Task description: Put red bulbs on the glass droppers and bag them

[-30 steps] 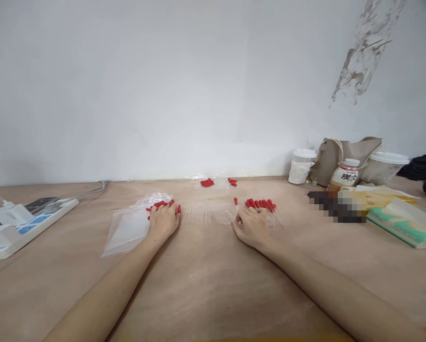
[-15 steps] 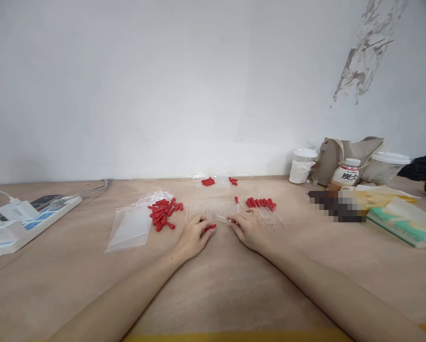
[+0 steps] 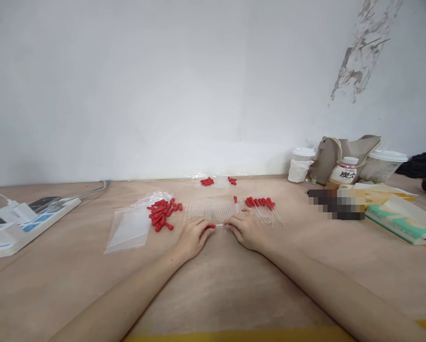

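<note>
My left hand (image 3: pixel 194 236) is closed on a red rubber dropper bulb (image 3: pixel 210 227), its open end facing right. Between thumb and fingers of my right hand (image 3: pixel 246 229) is a thin clear dropper tube (image 3: pixel 220 225), held level. The tube's left end meets the bulb's mouth; how far it sits inside I cannot tell. Behind both hands lies a row of clear tubes (image 3: pixel 205 209). A pile of red bulbs (image 3: pixel 161 213) rests left of them. To the right, several droppers with red bulbs (image 3: pixel 260 203) lie side by side, and one more dropper (image 3: pixel 235 200) lies among the tubes.
Clear plastic bags (image 3: pixel 127 231) lie left of the bulb pile. Bagged red bulbs (image 3: pixel 207 181) are near the wall. A power strip (image 3: pixel 52 218) stands at far left. At right are a lidded cup (image 3: pixel 300 166), a bottle (image 3: pixel 344 175), a bag (image 3: pixel 323 159) and a tissue pack (image 3: pixel 401 221).
The tube in my right hand has swung from a slant to level and moved left, so its end now meets the bulb. My left hand has barely moved.
</note>
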`<action>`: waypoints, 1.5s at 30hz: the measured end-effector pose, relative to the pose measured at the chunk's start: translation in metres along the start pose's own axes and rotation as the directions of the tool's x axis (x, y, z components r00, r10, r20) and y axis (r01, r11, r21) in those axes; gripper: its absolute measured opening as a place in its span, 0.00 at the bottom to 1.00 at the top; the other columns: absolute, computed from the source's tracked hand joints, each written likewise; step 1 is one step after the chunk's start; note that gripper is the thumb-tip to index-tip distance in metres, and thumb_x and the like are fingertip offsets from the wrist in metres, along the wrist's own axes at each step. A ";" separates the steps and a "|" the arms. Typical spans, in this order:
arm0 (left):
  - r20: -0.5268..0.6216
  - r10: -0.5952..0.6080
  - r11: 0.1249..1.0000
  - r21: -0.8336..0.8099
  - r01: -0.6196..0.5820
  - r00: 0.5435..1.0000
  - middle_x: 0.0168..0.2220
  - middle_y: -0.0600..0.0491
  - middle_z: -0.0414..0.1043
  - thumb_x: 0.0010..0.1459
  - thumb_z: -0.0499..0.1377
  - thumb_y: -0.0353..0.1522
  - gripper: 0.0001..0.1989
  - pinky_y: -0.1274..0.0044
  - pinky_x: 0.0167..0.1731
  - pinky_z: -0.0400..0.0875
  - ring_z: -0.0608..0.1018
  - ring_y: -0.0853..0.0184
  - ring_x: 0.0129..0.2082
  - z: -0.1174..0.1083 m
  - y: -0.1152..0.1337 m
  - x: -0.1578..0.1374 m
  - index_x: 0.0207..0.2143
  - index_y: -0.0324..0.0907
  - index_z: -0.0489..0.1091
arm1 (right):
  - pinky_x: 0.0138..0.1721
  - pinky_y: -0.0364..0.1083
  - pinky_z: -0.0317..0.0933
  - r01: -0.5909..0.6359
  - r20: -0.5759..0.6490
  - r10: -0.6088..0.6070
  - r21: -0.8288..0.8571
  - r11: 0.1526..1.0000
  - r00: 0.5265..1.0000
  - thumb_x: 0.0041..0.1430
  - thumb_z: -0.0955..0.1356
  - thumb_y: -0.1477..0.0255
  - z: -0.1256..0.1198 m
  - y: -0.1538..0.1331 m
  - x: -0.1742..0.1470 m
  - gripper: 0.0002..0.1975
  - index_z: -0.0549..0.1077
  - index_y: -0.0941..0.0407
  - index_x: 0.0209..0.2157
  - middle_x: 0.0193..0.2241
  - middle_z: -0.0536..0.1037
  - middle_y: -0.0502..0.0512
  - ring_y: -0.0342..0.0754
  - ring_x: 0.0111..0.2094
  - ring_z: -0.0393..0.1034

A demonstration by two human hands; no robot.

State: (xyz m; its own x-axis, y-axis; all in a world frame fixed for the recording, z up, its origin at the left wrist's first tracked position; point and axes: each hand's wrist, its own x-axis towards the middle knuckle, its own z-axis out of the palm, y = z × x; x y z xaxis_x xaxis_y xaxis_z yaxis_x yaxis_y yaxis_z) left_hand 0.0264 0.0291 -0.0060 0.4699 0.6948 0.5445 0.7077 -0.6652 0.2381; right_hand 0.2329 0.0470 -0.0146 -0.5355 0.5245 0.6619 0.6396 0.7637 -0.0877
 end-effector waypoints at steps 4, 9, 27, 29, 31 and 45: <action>0.026 0.033 0.998 -0.054 -0.032 0.999 0.31 0.52 0.69 0.58 0.50 0.33 0.08 0.75 0.37 0.62 0.70 0.66 0.34 -0.002 -0.001 0.000 0.34 0.41 0.67 | 0.47 0.50 0.43 0.028 0.017 -0.028 0.000 1.000 0.999 0.59 0.59 0.73 0.001 0.001 0.000 0.09 0.71 0.54 0.35 0.30 0.76 0.51 0.42 0.32 0.67; 0.067 0.085 0.993 -0.085 -0.079 0.994 0.31 0.54 0.71 0.59 0.50 0.33 0.08 0.73 0.40 0.59 0.70 0.67 0.34 -0.004 -0.002 0.000 0.34 0.43 0.68 | 0.46 0.49 0.45 0.046 0.018 -0.047 0.023 0.999 0.999 0.58 0.60 0.72 0.002 0.005 0.000 0.09 0.72 0.53 0.34 0.29 0.75 0.50 0.42 0.31 0.67; 0.106 0.083 0.997 -0.013 -0.082 0.991 0.30 0.54 0.72 0.59 0.49 0.33 0.10 0.70 0.45 0.53 0.72 0.68 0.33 -0.005 -0.002 0.001 0.33 0.44 0.69 | 0.42 0.48 0.43 0.113 0.033 -0.112 -0.030 0.993 0.993 0.56 0.60 0.77 0.001 0.005 0.000 0.13 0.72 0.51 0.37 0.29 0.74 0.50 0.42 0.30 0.65; 0.084 0.073 0.997 0.024 -0.075 0.994 0.29 0.55 0.72 0.59 0.50 0.33 0.09 0.69 0.45 0.52 0.72 0.68 0.32 -0.004 -0.003 0.001 0.32 0.44 0.69 | 0.39 0.48 0.43 0.108 0.038 -0.107 -0.037 0.993 0.994 0.55 0.60 0.77 0.002 0.003 0.000 0.12 0.72 0.51 0.37 0.28 0.74 0.50 0.42 0.29 0.64; 0.059 0.070 0.996 0.057 -0.074 0.996 0.29 0.55 0.72 0.58 0.50 0.33 0.09 0.69 0.46 0.52 0.72 0.68 0.31 -0.003 -0.004 0.001 0.31 0.43 0.69 | 0.37 0.47 0.43 0.084 0.038 -0.083 -0.036 0.996 0.996 0.56 0.61 0.76 0.003 0.001 -0.001 0.11 0.72 0.52 0.35 0.27 0.74 0.50 0.42 0.28 0.64; 0.033 0.191 0.973 0.129 -0.194 0.981 0.27 0.54 0.69 0.58 0.49 0.34 0.09 0.67 0.49 0.52 0.70 0.68 0.30 -0.003 -0.002 0.002 0.30 0.41 0.67 | 0.34 0.45 0.43 -0.032 0.026 0.031 0.049 0.998 0.999 0.57 0.60 0.75 0.007 -0.014 0.001 0.09 0.71 0.55 0.28 0.24 0.74 0.48 0.39 0.24 0.63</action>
State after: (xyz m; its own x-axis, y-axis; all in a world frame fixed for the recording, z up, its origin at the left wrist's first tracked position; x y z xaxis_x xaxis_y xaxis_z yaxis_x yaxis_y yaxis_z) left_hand 0.0246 0.0310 -0.0026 0.6139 0.5635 0.5528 0.6650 -0.7465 0.0224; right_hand 0.2194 0.0397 -0.0181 -0.5300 0.5573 0.6392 0.6287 0.7640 -0.1449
